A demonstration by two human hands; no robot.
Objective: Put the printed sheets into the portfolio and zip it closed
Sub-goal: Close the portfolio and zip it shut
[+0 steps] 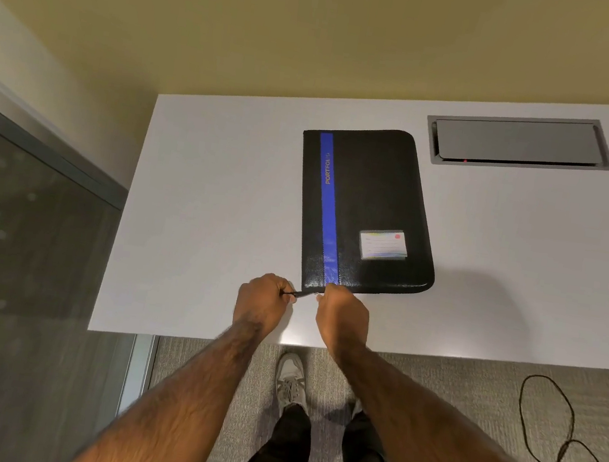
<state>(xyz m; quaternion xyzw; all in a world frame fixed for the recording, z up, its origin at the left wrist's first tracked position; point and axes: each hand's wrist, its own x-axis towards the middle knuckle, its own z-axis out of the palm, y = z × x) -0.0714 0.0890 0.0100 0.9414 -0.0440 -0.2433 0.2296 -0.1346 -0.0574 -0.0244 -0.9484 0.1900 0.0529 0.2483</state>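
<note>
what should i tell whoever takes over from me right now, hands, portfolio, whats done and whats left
Left hand: pinching the zipper pull at the portfolio's near left corner.
Right hand: fingers on the near edge beside it, steadying.
Portfolio: lies closed and flat on the white table, blue stripe up.
Done: no loose sheets in view, so presumably inside.
Left: check the zip is run fully home at this corner, then let go.
</note>
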